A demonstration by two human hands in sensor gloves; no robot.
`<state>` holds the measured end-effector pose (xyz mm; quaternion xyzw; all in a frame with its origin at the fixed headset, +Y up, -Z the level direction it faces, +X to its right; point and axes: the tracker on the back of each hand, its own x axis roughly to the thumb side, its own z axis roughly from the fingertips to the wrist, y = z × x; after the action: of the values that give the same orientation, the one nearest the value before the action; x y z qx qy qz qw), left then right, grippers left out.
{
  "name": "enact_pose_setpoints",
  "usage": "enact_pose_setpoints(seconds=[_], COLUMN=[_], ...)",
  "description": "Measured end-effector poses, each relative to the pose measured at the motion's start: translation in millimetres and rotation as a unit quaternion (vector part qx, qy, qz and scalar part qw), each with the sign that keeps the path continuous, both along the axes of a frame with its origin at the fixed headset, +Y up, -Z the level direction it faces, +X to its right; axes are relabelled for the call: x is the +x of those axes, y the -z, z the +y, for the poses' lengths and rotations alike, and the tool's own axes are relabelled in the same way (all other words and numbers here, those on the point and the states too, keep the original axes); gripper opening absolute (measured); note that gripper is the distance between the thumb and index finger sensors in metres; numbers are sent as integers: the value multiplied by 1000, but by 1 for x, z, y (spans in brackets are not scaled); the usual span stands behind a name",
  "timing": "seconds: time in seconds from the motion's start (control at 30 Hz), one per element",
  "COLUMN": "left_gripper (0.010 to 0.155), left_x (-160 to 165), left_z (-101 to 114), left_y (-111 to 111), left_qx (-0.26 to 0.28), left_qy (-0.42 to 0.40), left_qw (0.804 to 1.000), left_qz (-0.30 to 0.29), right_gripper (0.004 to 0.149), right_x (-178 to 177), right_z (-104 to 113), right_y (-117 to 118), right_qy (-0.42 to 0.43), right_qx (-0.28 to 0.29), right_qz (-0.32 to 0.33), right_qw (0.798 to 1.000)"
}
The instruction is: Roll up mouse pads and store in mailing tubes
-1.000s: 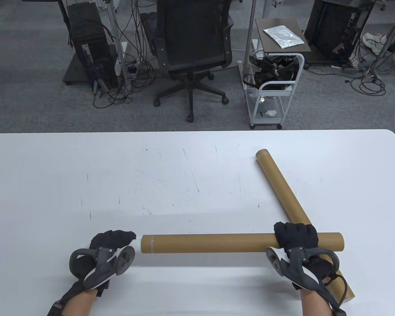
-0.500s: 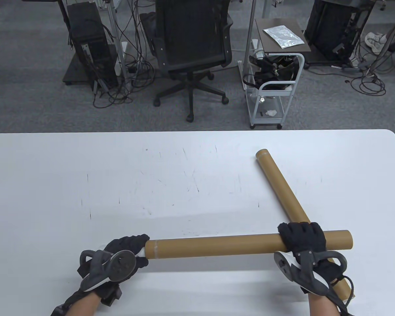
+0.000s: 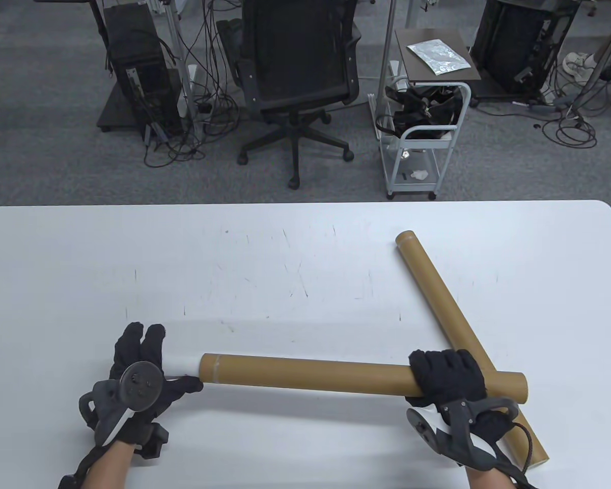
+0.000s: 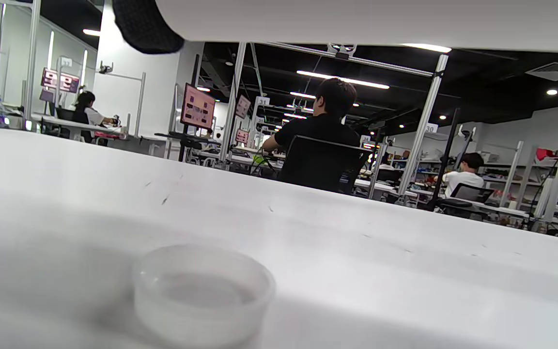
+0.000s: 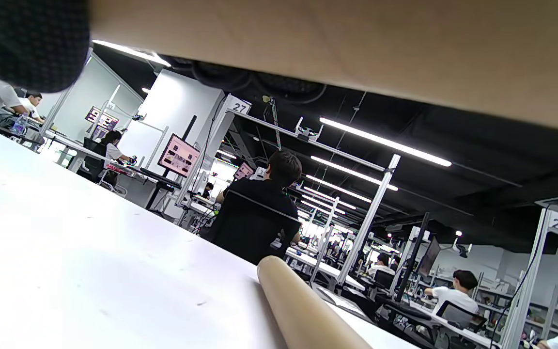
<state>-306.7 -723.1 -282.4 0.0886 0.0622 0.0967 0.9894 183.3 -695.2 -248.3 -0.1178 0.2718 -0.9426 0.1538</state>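
White table [image 3: 285, 265]: right hand [image 3: 450, 379] still grips a tube [image 3: 310, 376] over the second tube [image 3: 438, 290]; left hand [image 3: 142, 377], now fingers spread, has slid left, thumb near its end.

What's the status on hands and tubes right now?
Right hand grips held mailing tube. Left hand open at its left end. Clear plastic cap lies on table. Second tube crosses beneath.
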Motion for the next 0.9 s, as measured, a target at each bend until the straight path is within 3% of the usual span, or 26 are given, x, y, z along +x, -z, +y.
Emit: enact_pose_setpoints(seconds=[0.1,0.2,0.23,0.3,0.33,0.4,0.7,0.9], left_gripper=[110,84,82,84,86,88,85,86], left_x=[2,17,26,57,63,59,48,8], left_z=[5,17,18,13,12,10,4,-6], left_y=[-3,-9,-12,-17,-23,-20,-14,-3], left_qx=[15,34,27,-25,-39,-23,-34,-33], left_qy=[-77,-143,-198,-326,-338,-251,-285,-264], left_qw=[996,980,959,895,900,921,916,948], left_qz=[-31,-138,-201,-302,-273,-295,-281,-176], right_gripper=[65,65,65,65,65,65,65,66], right_x=[3,4,0,-10,-8,-3,-3,7], right_z=[0,1,0,-1,0,0,-7,-6], right_y=[1,2,2,2,2,-1,8,9], right_qy=[4,23,25,26,26,20,27,29], right_qx=[5,-3,-6,-6,3,-3,-25,-21], right_qz=[-10,-16,-9,5,-12,-6,-11,-41], right_qw=[1000,1000,1000,1000,1000,1000,999,999])
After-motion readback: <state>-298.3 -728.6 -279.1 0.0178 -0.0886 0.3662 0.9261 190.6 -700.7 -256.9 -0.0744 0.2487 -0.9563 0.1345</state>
